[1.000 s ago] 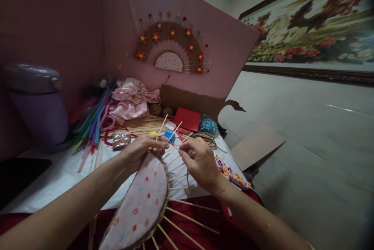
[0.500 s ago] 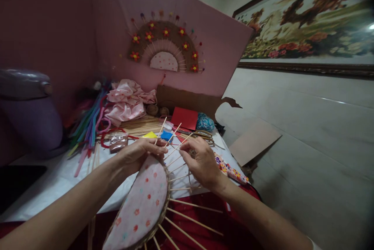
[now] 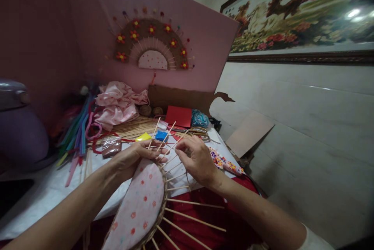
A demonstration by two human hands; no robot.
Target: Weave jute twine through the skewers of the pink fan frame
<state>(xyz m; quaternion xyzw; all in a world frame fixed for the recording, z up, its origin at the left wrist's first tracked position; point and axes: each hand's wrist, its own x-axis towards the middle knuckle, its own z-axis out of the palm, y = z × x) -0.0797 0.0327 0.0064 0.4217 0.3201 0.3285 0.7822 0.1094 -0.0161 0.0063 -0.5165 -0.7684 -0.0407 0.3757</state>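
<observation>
A half-round panel [image 3: 140, 203] covered in white cloth with red flowers leans toward me, edged with brown twine. Thin wooden sticks [image 3: 195, 202] fan out from its curved edge. At the upper end, my left hand [image 3: 143, 153] grips the sticks near their base, thumb and fingers around them. My right hand [image 3: 198, 160] is closed in a pinch beside the upper sticks, holding a thin strand of twine that crosses them. A loose length of twine [image 3: 187, 180] hangs below the right hand. What lies inside the right palm is hidden.
Behind lie yellow [image 3: 143, 137] and blue packets [image 3: 161, 136], scissors [image 3: 200, 132], red paper [image 3: 179, 116], blue yarn [image 3: 200, 118], and pink cloth [image 3: 117, 104]. Pipe cleaners [image 3: 78, 129] lie left, near a purple container [image 3: 22, 133]. A finished fan-shaped piece [image 3: 152, 60] hangs on the pink board.
The view has turned slightly right, so the surroundings shift left. Fingers of my left hand have spread a little around the sticks; my right hand stays pinched by them.
</observation>
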